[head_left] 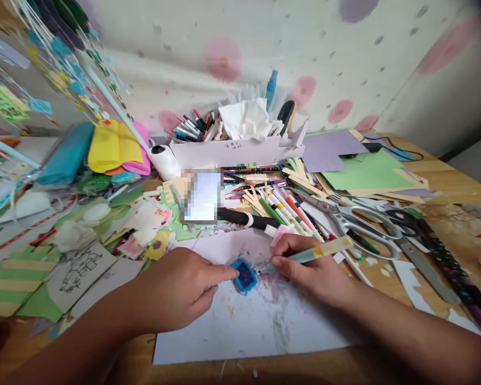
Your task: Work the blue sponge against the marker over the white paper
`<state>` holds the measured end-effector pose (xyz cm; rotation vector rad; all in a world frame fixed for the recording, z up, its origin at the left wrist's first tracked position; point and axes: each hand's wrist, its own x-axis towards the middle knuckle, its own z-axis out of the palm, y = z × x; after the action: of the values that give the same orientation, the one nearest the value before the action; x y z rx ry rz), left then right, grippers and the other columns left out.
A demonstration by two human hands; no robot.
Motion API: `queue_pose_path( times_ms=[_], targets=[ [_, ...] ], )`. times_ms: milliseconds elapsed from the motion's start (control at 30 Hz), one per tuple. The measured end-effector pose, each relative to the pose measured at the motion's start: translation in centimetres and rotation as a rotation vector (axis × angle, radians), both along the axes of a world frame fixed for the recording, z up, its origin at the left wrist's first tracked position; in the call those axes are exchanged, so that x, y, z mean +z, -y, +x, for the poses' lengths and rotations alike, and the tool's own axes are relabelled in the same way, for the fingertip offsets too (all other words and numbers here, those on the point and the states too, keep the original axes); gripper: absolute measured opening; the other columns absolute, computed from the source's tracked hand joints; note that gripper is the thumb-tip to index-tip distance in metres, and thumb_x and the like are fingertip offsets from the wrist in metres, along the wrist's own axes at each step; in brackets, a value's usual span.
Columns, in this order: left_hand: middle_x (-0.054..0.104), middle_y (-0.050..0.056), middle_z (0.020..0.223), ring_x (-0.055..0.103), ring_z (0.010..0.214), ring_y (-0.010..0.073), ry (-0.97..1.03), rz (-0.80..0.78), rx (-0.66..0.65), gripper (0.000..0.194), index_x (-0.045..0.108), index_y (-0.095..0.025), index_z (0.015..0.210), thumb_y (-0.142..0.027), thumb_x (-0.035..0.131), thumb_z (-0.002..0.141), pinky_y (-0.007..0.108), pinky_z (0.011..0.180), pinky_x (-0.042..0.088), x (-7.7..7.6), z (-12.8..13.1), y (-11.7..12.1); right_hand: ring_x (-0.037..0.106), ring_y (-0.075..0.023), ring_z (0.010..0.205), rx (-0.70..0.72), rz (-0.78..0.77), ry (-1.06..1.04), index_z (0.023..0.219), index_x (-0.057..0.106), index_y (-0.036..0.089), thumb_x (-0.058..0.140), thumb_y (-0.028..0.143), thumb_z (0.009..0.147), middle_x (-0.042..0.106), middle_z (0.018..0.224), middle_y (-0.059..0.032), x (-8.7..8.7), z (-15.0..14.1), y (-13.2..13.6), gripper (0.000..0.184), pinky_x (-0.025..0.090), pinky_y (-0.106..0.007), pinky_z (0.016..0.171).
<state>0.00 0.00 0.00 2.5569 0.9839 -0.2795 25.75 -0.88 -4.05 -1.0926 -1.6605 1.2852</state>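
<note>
A person's left hand (180, 289) stretches its index finger to the left edge of a small blue piece (246, 276), likely to keep it from sliding on the white sheet (200, 337) at the near middle of a crowded wooden table (449, 171). The other fingers fold inward with the palm hidden, so whether they hold anything cannot be told.

The right hand (308, 272) closes thumb and fingers around a pale pen (323, 249) in a writing grip, low on the barrel, a hold that probably favors fine control. Its tip points left, toward the piece and near its right edge; contact is too blurred to judge.

Smudges mark the sheet, which seems to serve as a shield for the wood. Beyond it, loose markers (288, 211) lie within the right hand's reach, and metal scissors (369, 224) rest to the right. At the far side, a white box (224, 152) keeps pens upright against the spotted wall covering (160, 69), apparently to save space.
</note>
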Motion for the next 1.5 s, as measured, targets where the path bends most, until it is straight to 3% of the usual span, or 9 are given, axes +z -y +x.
queue_pose_path(
  times_ms=[167, 333, 633, 833, 1067, 1500],
  targets=[
    [0.071, 0.000, 0.074, 0.065, 0.065, 0.0207, -0.017, 0.042, -0.001, 0.045, 0.051, -0.039, 0.135, -0.029, 0.044, 0.092, 0.031, 0.059, 0.036, -1.3, 0.5, 0.0, 0.047, -0.0107, 0.053, -0.048, 0.003, 0.008, 0.067, 0.049, 0.021, 0.061, 0.025, 0.074, 0.052, 0.061, 0.0032, -0.6, -0.2, -0.5, 0.015, 0.038, -0.023, 0.048],
    [0.073, 0.001, 0.079, 0.065, 0.068, 0.0210, 0.043, -0.029, -0.049, 0.042, 0.057, -0.038, 0.129, -0.030, 0.050, 0.088, 0.031, 0.060, 0.040, -1.5, 1.7, 0.7, 0.046, -0.0114, 0.052, -0.039, 0.006, 0.110, 0.062, 0.049, 0.021, 0.063, 0.025, 0.072, 0.054, 0.059, 0.0025, -0.6, -0.2, -0.4, 0.018, 0.036, -0.024, 0.048],
    [0.071, 0.003, 0.073, 0.067, 0.062, 0.0254, -0.041, 0.057, -0.122, 0.044, 0.054, -0.031, 0.130, -0.038, 0.056, 0.086, 0.033, 0.053, 0.041, -2.1, 3.1, 1.3, 0.045, -0.0107, 0.049, -0.075, 0.080, 0.269, 0.060, 0.050, 0.020, 0.064, 0.030, 0.072, 0.054, 0.056, 0.0014, -1.1, -0.8, 0.0, 0.022, 0.033, -0.023, 0.045],
    [0.072, 0.003, 0.075, 0.068, 0.063, 0.0257, -0.035, 0.026, -0.109, 0.046, 0.052, -0.029, 0.132, -0.030, 0.054, 0.086, 0.034, 0.056, 0.046, -1.5, 3.3, 1.3, 0.042, -0.0112, 0.049, -0.138, 0.102, 0.302, 0.057, 0.047, 0.020, 0.062, 0.030, 0.073, 0.051, 0.055, 0.0013, -0.7, -0.1, -0.7, 0.023, 0.032, -0.024, 0.046],
    [0.074, 0.004, 0.082, 0.071, 0.071, 0.0259, -0.075, -0.042, -0.078, 0.044, 0.053, -0.029, 0.130, -0.036, 0.057, 0.086, 0.034, 0.064, 0.052, -0.8, 3.7, 1.4, 0.043, -0.0111, 0.048, -0.112, 0.114, 0.187, 0.059, 0.049, 0.019, 0.062, 0.033, 0.075, 0.050, 0.054, 0.0017, -0.7, -0.2, -0.4, 0.025, 0.034, -0.023, 0.044],
    [0.076, 0.006, 0.086, 0.072, 0.074, 0.0275, -0.133, -0.091, -0.055, 0.042, 0.056, -0.026, 0.125, -0.034, 0.063, 0.085, 0.038, 0.068, 0.056, 0.7, 4.5, 1.0, 0.046, -0.0121, 0.048, -0.054, 0.165, 0.388, 0.059, 0.046, 0.020, 0.056, 0.030, 0.080, 0.053, 0.053, 0.0006, -1.9, -0.5, -0.1, 0.026, 0.034, -0.023, 0.046]
  ],
)
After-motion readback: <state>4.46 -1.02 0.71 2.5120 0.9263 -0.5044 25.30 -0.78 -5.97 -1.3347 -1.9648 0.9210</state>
